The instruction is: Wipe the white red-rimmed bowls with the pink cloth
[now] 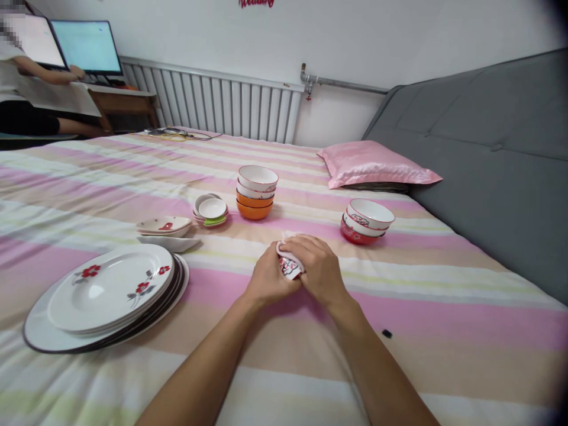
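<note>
Between my two hands is a white bowl [289, 268] with a red and black blossom pattern, mostly hidden by my fingers. My left hand [270, 275] is wrapped round its left side. My right hand [316, 260] presses a pale cloth [284, 241] over its rim and right side. Beyond my hands stands a stack of white and orange bowls [256, 192]. To the right is another stack of bowls [366, 221], white above and red at the bottom.
Flowered plates [110, 290] are piled at the left, near patterned oval dishes [163, 225] and small saucers [212, 208]. A small black object [387, 333] lies right on the striped bedsheet [444, 319]. Behind are a pink pillow [377, 163], grey headboard [488, 130] and a seated person [39, 74].
</note>
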The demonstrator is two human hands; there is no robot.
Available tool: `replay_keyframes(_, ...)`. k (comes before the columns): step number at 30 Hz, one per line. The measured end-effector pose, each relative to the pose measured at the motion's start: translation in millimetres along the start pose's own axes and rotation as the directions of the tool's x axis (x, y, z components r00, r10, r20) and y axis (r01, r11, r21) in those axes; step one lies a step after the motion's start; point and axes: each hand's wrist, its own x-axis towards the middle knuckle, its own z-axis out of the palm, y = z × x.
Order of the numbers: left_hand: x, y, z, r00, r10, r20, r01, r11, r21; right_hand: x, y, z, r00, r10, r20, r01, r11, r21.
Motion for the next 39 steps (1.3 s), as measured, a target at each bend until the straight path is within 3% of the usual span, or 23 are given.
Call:
replay_keyframes(5, -1.1, -5.1, 0.8, 0.997, -0.079, 0.023, 0.077, 0.995, 0.069, 0.0, 15.1, -4.5, 0.995, 0.097, 0.020, -0.099, 0.981, 0.169)
replay_keyframes(10, -0.5, -4.4, -1.0, 0.995, -0.082, 0.049, 0.079, 0.995, 0.055, -0.9, 30.1, -1.6, 0.976, 0.216, 0.008, -0.206, 0.920, 0.335)
replay_keyframes(19, 0.1, -7.9, 0.7, 0.990, -0.120, 0.068, 0.115, 0.991, 0.072, -6.0, 55.0, 12.6, 0.905, 0.410, 0.114, -0.392, 0.699, 0.598)
replay_keyframes(22, -0.4, -7.7, 2.2, 0.994, -0.090, 0.061, 0.088, 0.996, 0.025, -7.2, 56.5, 16.7, 0.860, 0.489, 0.148, -0.443, 0.570, 0.692)
replay_keyframes(27, 0.1, -8.0, -0.1, 0.993, -0.010, 0.115, 0.021, 0.995, -0.098, -13.3, 64.6, 30.6, 0.716, 0.618, 0.323, -0.520, 0.165, 0.838)
replay_keyframes(30, 1.1, -8.4, -3.8, 0.982, -0.030, 0.189, 0.059, 0.987, -0.148, -17.9, 74.2, 40.4, 0.665, 0.643, 0.380, -0.509, 0.018, 0.861)
replay_keyframes(36, 2.0, -3.7, -7.9, 0.984, -0.086, 0.156, 0.094, 0.995, -0.044, -19.0, 73.4, 42.9, 0.661, 0.636, 0.398, -0.504, -0.017, 0.864)
replay_keyframes(39, 1.6, -2.2, -8.9, 0.985, -0.091, 0.149, 0.089, 0.996, 0.017, -14.8, 63.5, 35.8, 0.682, 0.648, 0.340, -0.478, 0.044, 0.877)
